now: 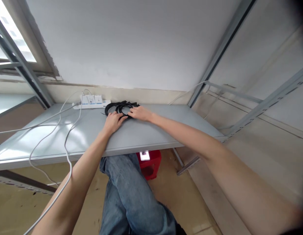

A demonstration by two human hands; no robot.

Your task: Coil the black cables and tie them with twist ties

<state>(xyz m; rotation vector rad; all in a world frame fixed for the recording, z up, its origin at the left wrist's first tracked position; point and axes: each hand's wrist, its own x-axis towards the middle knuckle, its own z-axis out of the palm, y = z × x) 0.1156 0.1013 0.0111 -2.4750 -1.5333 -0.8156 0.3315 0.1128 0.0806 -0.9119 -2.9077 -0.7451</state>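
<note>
A coiled bundle of black cables (120,105) lies on the grey metal shelf (151,132), close to the wall. My left hand (113,122) rests at the coil's near left side, its fingers curled on the cables. From the right, my right hand (141,113) reaches in and closes its fingers on the coil's right side. Both hands stay low against the shelf, a small gap between them. Parts of the coil are hidden beneath the fingers.
A white power strip (92,105) with several white plug-in adapters stands left of the coil. White cords (67,143) run from it across the shelf and over its front edge. Metal uprights (210,62) flank the shelf. A red stool (151,164) is underneath.
</note>
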